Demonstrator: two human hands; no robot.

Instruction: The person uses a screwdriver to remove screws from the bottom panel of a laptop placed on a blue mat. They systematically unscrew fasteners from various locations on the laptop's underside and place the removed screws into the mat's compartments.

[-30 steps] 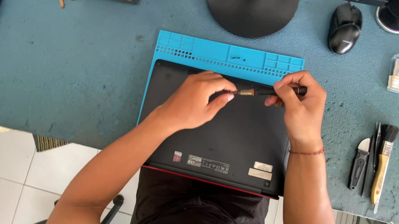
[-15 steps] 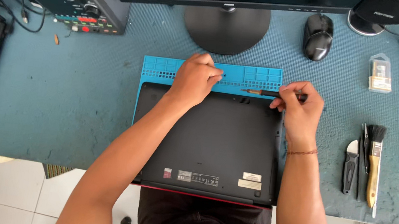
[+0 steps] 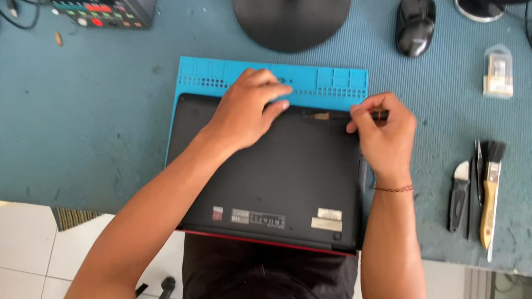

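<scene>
Black and matte, the upturned laptop (image 3: 277, 171) lies base-up on a blue repair mat (image 3: 221, 72). The left hand (image 3: 247, 109) rests flat on its far edge, fingers loosely spread, gripping nothing. The right hand (image 3: 381, 134) is closed around a screwdriver (image 3: 345, 117) that points toward the left hand. I would keep the tip square in the screw head and that left palm pressing down. Toward the wrists, near the laptop's front edge, sit pale rectangular labels (image 3: 327, 219); beyond the right hand lies a small clear package (image 3: 499, 70).
</scene>
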